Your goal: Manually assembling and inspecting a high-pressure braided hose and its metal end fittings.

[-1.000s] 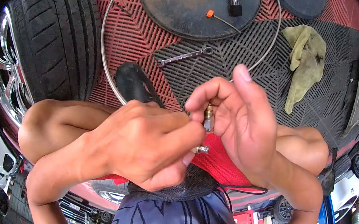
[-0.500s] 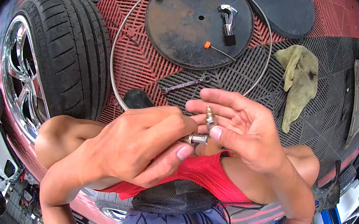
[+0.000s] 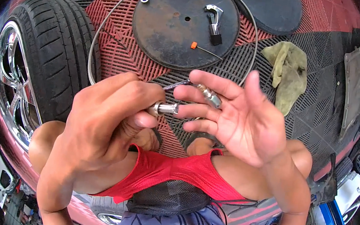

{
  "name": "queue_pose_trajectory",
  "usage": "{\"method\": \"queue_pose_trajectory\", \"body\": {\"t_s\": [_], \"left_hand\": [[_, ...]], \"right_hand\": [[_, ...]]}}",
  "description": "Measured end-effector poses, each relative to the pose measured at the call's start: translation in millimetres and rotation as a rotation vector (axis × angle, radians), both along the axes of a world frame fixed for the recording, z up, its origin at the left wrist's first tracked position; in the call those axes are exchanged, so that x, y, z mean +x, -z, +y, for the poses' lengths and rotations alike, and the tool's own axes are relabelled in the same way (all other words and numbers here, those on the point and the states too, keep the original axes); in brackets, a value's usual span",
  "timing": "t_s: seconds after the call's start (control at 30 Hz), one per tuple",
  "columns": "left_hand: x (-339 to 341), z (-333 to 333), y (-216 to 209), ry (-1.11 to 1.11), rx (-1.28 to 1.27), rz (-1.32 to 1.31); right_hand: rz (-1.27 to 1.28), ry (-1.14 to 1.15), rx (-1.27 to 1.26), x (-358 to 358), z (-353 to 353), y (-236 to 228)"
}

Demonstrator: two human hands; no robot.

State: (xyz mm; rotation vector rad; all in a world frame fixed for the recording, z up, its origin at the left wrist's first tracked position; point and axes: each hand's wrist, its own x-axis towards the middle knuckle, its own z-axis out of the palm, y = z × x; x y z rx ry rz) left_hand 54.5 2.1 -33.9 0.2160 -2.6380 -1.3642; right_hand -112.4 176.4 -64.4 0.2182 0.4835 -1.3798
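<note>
One fitting point(image 3: 210, 97) on right fingers point(image 3: 199, 111)

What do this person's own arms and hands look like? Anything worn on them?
Both the left hand and right hand are bare, ungloved human hands, five-fingered, with no ring visible. The left forearm and right forearm show no sleeve, watch, bracelet or cable.
</note>
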Motion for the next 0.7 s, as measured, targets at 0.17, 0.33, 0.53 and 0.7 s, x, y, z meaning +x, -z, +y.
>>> {"method": "queue_pose_trajectory", "body": {"t_s": [0.17,0.33,0.53,0.7], "left_hand": [[1,2,-7,-0.042,0.069,-0.139],[-1,0,-7,-0.032,0.002,-0.044],[-3,0,-11,-0.039,-0.031,-0.101],[-2,-5,-11,0.006,0.003,-0.118]], "right_hand": [[-0.095,-0.019,-0.047,-6,0,-7],[-0.115,-0.017,-0.056,-7,-2,-9],[-0.082,-0.021,-0.062,-8,-1,-8],[0.19,-0.052,-0.025,-4,-1,-13]]}}
